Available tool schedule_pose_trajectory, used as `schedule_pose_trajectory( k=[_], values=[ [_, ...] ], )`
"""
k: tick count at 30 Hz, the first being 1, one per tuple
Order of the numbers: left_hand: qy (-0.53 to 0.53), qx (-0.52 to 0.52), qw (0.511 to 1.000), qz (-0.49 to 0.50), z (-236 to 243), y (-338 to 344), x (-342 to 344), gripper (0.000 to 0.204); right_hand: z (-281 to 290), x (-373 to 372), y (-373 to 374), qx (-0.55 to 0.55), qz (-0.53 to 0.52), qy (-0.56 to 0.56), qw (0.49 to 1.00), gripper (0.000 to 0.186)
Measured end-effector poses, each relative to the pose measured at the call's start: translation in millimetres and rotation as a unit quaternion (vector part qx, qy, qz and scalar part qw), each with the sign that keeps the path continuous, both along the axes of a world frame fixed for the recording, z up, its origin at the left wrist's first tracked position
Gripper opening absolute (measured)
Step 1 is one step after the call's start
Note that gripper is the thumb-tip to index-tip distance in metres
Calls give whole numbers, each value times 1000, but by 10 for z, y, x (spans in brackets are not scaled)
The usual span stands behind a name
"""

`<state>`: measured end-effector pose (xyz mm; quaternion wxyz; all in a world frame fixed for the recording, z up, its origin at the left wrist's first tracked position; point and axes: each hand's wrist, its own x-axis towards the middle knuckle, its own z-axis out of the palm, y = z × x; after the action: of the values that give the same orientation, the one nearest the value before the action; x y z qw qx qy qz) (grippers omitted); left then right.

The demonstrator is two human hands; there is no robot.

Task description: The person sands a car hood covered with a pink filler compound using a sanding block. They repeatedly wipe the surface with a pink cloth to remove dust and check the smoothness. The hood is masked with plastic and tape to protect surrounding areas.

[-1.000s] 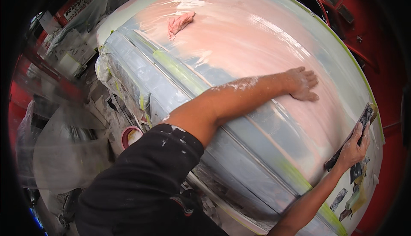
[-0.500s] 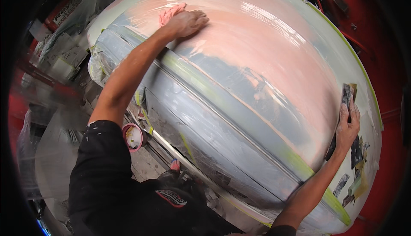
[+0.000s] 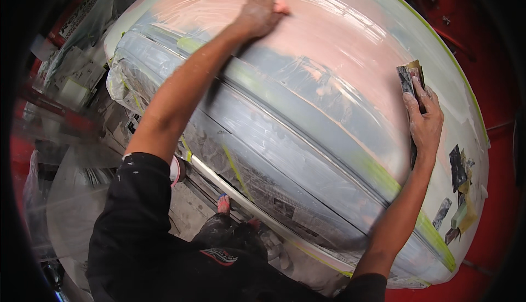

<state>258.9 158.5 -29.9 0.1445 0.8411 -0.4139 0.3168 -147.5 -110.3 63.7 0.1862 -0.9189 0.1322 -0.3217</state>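
My left hand [image 3: 257, 16] is closed on a crumpled pink cloth [image 3: 281, 7], pressed to the far part of a large curved panel [image 3: 345, 44] with pink, grey and pale patches and a milky sheen. The hand covers most of the cloth. My right hand [image 3: 424, 115] grips a long dark sanding block [image 3: 406, 77] with brownish paper at its upper end, lying lengthwise on the panel's right side. Green tape [image 3: 378, 173] runs along the grey ridged strip between my forearms.
Dark and yellowish sandpaper pieces [image 3: 460, 167] lie on the panel's right edge. A pink-rimmed tub [image 3: 176, 171] is partly hidden by my left sleeve. Cloudy plastic sheets [image 3: 76, 192] and clutter fill the left side. My paint-spotted foot [image 3: 223, 203] shows below. Red surfaces border the right.
My left hand has left the panel's middle right for the pink cloth at the far side and shifted it rightward. My right hand and the sanding block have moved up along the panel, away from me.
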Motion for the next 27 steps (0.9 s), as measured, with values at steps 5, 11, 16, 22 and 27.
schedule_pose_trajectory(
  k=[5,11,16,22,27],
  values=[
    [132,35,974,-184,404,-1117,-1869,53,-36,-86,-184,-48,30,6,998,44],
    [166,-4,986,-1,429,-729,-1038,53,-64,-12,-483,-138,50,98,984,44],
    [53,-1,996,68,247,-350,-268,41,-120,54,-682,-126,78,165,975,44],
    [255,-158,948,109,907,-147,-456,50,-151,-159,-919,-99,71,196,973,44],
    [200,-232,951,32,936,-151,-435,45,-131,476,-673,-108,128,190,967,42]
  ],
)
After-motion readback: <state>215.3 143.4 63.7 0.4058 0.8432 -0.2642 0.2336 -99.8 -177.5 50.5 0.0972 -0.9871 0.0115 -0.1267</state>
